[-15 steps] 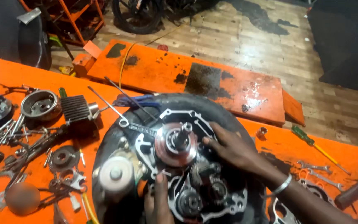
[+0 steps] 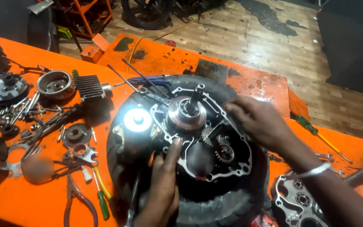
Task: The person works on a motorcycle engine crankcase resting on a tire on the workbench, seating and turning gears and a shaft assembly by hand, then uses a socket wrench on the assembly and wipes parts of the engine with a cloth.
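head view | one engine case on one tyre | left hand: one finger stretched, tip touching case rim, grips nothing | right hand: fingers loosely curled on case's far edge, grip unclear | one clutch hub between both fingertips | two pliers left of left fingers

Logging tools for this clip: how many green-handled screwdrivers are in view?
2. One screwdriver lies on the bench left of the tyre, beside the pliers; the other lies at the right, beyond the right hand. Clutter may hide more.

One engine case, one tyre, two hands, two screwdrivers.
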